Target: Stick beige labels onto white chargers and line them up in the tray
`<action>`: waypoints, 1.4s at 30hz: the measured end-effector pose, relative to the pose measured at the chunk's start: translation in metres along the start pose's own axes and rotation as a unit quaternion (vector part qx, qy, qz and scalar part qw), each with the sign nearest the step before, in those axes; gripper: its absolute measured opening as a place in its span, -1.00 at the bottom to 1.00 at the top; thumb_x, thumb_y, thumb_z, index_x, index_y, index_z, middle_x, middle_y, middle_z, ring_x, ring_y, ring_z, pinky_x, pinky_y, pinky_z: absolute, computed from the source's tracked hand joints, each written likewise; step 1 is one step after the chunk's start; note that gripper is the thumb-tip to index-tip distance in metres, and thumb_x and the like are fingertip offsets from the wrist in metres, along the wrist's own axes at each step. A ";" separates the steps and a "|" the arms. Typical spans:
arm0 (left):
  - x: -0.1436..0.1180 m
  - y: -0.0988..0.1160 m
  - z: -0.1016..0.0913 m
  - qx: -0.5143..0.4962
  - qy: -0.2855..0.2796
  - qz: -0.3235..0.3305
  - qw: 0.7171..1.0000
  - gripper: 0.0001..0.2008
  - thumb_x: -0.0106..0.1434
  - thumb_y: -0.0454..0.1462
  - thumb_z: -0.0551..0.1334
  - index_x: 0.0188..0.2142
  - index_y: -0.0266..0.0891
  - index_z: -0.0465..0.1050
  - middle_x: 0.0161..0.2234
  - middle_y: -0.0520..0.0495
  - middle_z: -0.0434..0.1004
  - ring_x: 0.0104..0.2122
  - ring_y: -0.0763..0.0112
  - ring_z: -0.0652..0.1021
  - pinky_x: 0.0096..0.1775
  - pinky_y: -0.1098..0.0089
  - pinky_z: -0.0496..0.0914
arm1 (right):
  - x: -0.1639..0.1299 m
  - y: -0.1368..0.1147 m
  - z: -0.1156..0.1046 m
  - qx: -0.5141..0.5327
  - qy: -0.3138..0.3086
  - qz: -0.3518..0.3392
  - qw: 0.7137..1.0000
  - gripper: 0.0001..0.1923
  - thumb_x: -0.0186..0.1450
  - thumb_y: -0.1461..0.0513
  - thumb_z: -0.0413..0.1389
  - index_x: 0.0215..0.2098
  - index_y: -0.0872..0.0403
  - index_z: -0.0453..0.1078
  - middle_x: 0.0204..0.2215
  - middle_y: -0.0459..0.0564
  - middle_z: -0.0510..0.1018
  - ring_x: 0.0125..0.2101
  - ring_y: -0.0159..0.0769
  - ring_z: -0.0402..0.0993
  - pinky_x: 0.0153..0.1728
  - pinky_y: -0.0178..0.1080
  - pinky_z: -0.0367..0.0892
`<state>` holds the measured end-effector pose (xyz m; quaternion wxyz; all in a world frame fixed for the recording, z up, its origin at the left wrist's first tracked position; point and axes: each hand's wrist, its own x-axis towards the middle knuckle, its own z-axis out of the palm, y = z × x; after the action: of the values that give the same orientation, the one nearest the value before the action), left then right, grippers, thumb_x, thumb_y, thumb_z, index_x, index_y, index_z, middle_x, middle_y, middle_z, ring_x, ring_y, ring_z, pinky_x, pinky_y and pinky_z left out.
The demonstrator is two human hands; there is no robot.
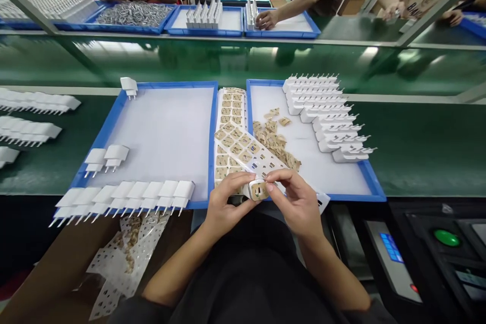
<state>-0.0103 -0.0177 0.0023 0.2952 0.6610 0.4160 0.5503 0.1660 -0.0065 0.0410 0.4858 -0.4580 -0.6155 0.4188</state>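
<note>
While the left grip [225, 207] clasps a white charger [251, 190], right grip [298, 205] pinching its sticker [259, 191], forearms [178, 263] converging

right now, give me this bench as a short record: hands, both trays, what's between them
left hand: holds white adapter
right hand: fingertips at tan sticker on adapter's face
left tray: lined-up adapters along near edge
right tray: tan scraps, adapter rows
between trays: sticker sheets, one slanting over right tray's edge
</note>
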 end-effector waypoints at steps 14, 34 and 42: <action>0.007 -0.004 -0.008 0.007 -0.016 0.024 1.000 -0.55 0.21 -0.37 0.42 0.08 -0.07 0.48 -0.05 -0.13 0.63 -0.01 0.21 0.61 0.05 0.18 0.51 | 0.007 -0.001 0.005 -0.050 0.002 -0.022 0.999 -0.94 0.36 0.27 0.18 -0.21 -0.01 0.47 -0.31 -0.06 0.58 -0.25 -0.26 0.55 -0.19 -0.20 0.47; 0.008 -0.009 -0.002 0.055 0.058 0.124 0.989 -0.54 0.18 -0.45 0.41 0.03 -0.12 0.41 -0.06 -0.15 0.57 -0.02 0.20 0.61 0.01 0.10 0.56 | 0.013 0.003 0.012 0.140 -0.061 0.058 0.987 -0.89 0.36 0.24 0.18 -0.14 -0.06 0.47 -0.09 -0.02 0.48 -0.01 -0.23 0.48 -0.08 -0.21 0.52; 0.009 -0.011 0.003 0.099 0.081 0.176 0.976 -0.51 0.16 -0.51 0.40 0.02 -0.11 0.42 -0.06 -0.11 0.58 0.03 0.20 0.60 0.08 0.05 0.54 | 0.011 0.012 0.028 0.272 -0.026 0.088 0.958 -0.91 0.31 0.28 0.24 -0.25 -0.07 0.54 -0.17 -0.08 0.55 -0.03 -0.28 0.48 0.02 -0.23 0.42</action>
<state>-0.0096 -0.0048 -0.0033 0.0927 0.7031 0.3681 0.6012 0.1389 0.0048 0.0262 0.5369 -0.3497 -0.4478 0.6237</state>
